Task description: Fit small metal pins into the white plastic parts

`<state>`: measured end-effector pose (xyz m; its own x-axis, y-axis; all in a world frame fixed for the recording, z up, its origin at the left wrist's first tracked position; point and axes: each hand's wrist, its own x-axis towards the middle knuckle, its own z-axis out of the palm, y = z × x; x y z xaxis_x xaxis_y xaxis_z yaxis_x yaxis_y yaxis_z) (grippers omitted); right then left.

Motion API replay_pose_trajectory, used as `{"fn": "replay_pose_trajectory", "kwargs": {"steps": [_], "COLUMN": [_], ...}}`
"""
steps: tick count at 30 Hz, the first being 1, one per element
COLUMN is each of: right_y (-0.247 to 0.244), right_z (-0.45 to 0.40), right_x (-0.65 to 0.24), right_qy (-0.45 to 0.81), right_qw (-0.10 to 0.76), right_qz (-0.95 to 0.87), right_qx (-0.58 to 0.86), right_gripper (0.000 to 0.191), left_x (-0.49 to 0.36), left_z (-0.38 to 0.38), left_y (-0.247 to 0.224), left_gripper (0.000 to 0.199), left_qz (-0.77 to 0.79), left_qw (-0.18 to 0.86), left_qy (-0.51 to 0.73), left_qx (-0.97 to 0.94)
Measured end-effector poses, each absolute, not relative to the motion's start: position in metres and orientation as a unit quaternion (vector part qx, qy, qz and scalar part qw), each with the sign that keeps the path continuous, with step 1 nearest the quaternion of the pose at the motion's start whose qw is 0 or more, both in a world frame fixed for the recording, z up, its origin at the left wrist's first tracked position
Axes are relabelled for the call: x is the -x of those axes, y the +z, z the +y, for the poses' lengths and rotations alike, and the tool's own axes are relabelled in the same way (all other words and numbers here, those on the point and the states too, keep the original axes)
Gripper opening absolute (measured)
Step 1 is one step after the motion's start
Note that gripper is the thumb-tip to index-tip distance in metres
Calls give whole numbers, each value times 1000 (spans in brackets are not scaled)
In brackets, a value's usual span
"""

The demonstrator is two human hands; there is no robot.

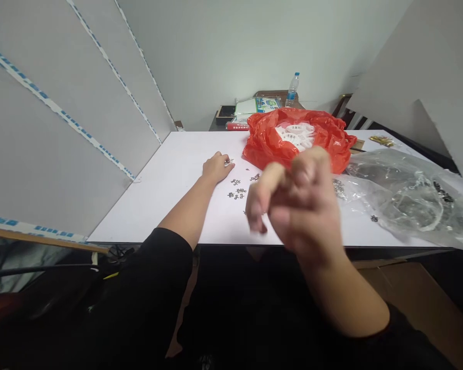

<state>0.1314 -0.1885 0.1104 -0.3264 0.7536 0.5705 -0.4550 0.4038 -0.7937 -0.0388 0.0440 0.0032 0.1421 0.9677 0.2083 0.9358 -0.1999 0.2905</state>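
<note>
My left hand [216, 168] rests on the white tabletop [165, 190], thumb and fingertips closed around something small and pale, too small to name. Just right of it lie several small dark metal charm-like pieces [241, 191], loosely scattered. My right hand [301, 205] is lifted close to the camera, above the front of the table, and blurred. Its fingers are bent but apart, and nothing shows between them. It hides part of the tabletop and of the red plastic bag [260, 136] behind it.
White printed packets [297, 134] sit inside the red bag. On the right lies a clear plastic bag [393, 174] with dark metal bits in it. A water bottle [292, 91] stands behind the table. Grey panels [61, 118] border the left side.
</note>
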Motion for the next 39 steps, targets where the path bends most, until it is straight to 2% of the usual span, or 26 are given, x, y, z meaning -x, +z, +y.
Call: {"fn": "replay_pose_trajectory", "kwargs": {"steps": [3, 6, 13, 21, 25, 29, 39], "right_y": [94, 65, 14, 20, 20, 18, 21], "right_z": [-102, -37, -7, -17, -19, -21, -28], "right_x": [-140, -155, -174, -179, -177, -173, -167], "right_qy": [506, 507, 560, 637, 671, 650, 649], "right_qw": [574, 535, 487, 504, 479, 475, 454], "right_qz": [-618, -630, -545, -489, -504, -545, -573], "right_qx": [178, 246, 391, 317, 260, 234, 211], "right_gripper": [40, 55, 74, 72, 63, 54, 63], "left_x": [39, 41, 43, 42, 43, 42, 42], "left_z": [44, 49, 53, 54, 52, 50, 50], "left_y": [3, 0, -4, -5, -2, -1, -1], "left_gripper": [35, 35, 33, 33, 32, 33, 34], "left_qz": [628, 630, 645, 646, 647, 649, 645], "left_qw": [28, 6, 35, 37, 38, 40, 42], "left_qy": [181, 200, 189, 183, 178, 174, 172], "left_qx": [-756, -750, -740, -740, -741, -739, -743]}}
